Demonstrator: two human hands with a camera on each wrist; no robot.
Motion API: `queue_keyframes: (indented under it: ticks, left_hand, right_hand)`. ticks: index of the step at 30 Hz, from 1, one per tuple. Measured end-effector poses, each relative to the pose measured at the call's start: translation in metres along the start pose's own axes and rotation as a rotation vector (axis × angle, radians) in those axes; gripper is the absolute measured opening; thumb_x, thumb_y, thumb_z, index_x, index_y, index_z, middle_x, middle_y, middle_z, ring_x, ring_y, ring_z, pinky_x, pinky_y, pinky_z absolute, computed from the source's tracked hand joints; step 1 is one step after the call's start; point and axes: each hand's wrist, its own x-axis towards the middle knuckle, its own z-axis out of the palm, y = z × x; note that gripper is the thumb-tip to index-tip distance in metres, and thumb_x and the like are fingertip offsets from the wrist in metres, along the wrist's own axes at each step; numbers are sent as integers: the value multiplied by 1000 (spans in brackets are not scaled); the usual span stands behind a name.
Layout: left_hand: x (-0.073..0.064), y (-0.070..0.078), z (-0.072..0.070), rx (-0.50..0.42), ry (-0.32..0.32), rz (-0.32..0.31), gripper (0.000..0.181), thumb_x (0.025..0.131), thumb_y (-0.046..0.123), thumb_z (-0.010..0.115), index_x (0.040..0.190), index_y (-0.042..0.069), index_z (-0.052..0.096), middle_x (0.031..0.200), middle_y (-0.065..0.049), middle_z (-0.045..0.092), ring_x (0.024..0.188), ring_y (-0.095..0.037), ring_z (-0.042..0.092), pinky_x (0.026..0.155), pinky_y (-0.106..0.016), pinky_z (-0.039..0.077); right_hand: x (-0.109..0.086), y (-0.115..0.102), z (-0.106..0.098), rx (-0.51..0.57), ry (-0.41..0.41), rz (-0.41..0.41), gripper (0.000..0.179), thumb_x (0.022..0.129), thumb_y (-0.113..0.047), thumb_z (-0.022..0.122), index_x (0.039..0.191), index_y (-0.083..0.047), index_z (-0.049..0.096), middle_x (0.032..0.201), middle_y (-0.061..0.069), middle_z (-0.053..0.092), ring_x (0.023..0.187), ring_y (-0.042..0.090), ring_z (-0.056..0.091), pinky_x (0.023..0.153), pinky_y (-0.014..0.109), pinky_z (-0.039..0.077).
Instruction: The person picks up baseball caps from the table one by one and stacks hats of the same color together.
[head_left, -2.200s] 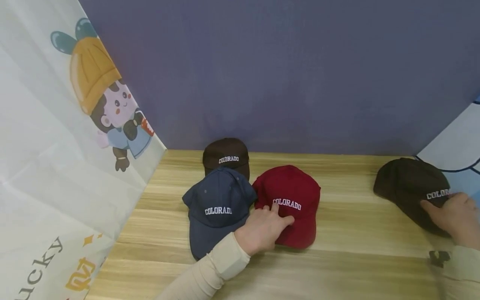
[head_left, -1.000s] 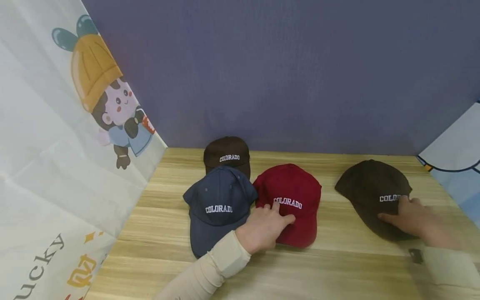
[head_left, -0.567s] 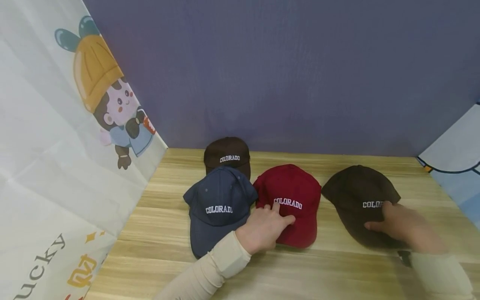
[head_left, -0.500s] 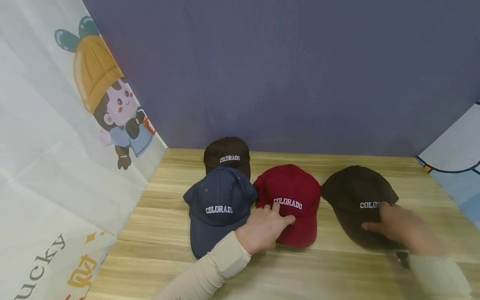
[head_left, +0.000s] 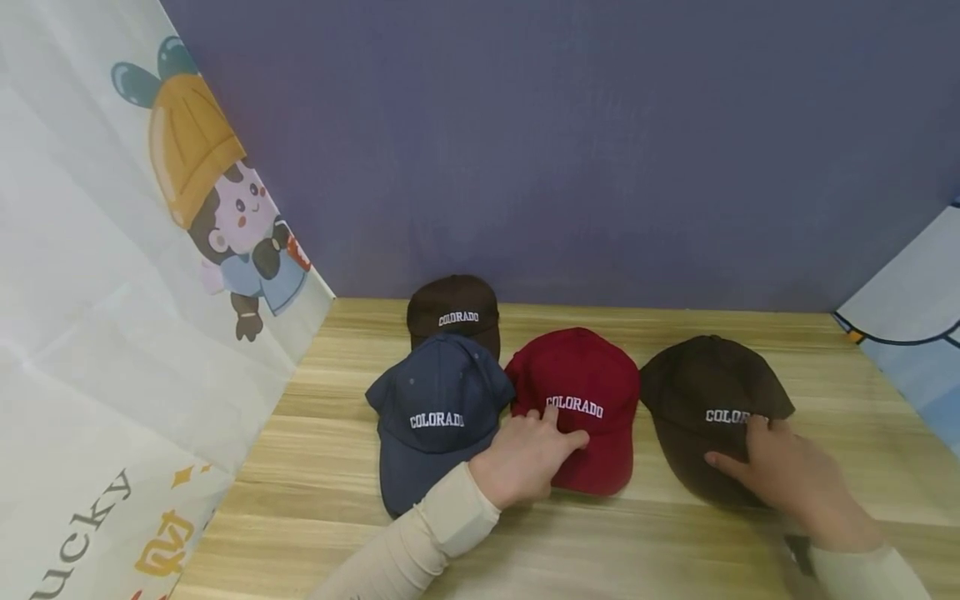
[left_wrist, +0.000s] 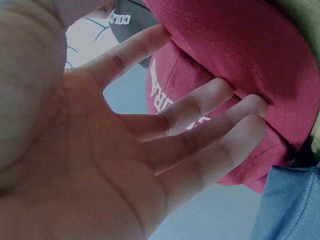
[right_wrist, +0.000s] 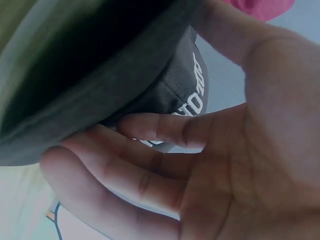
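Four baseball caps lettered COLORADO stand on the table. My left hand (head_left: 525,458) rests with spread, nearly straight fingertips on the front of the red cap (head_left: 577,367), where brim meets crown. Close on its left sits the navy cap (head_left: 438,383), partly covering a brown cap (head_left: 453,302) behind. My right hand (head_left: 798,475) touches a dark brown cap (head_left: 712,379), with the thumb over the brim and the fingers at the lettering. In the right wrist view those fingers (right_wrist: 140,180) look extended against the dark cap's brim (right_wrist: 100,95). The fingertips are partly hidden.
A wooden table (head_left: 825,367) bears the caps. Behind it rises a dark blue-grey wall (head_left: 570,150). A white printed sheet (head_left: 75,275) with a cartoon figure hangs on the left, and another printed panel (head_left: 907,283) borders the right.
My right hand has moved the dark brown cap leftward from the table's right edge until it sits beside the red cap. My left hand has stayed on the red cap.
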Motion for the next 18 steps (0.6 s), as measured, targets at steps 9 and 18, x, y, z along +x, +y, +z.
queue_keyframes:
  ticks: [9, 18]
  left_hand:
    - [-3, -9, -6, -99, -35, 28, 55, 79, 37, 84, 129, 32, 65, 116, -4, 64, 93, -18, 65, 81, -33, 53]
    - [-27, -40, -53, -150, 151, 14, 44, 91, 44, 75, 130, 25, 68, 111, 3, 68, 89, -13, 64, 77, -29, 53]
  right_hand:
    - [-5, 2, 5, 6, 6, 5, 100, 88, -65, 68, 120, 26, 46, 113, 53, 50, 91, 62, 61, 65, 63, 52]
    - [-9, 8, 8, 17, 41, -20, 101, 88, -67, 67, 124, 25, 44, 111, 52, 52, 101, 65, 57, 71, 67, 51]
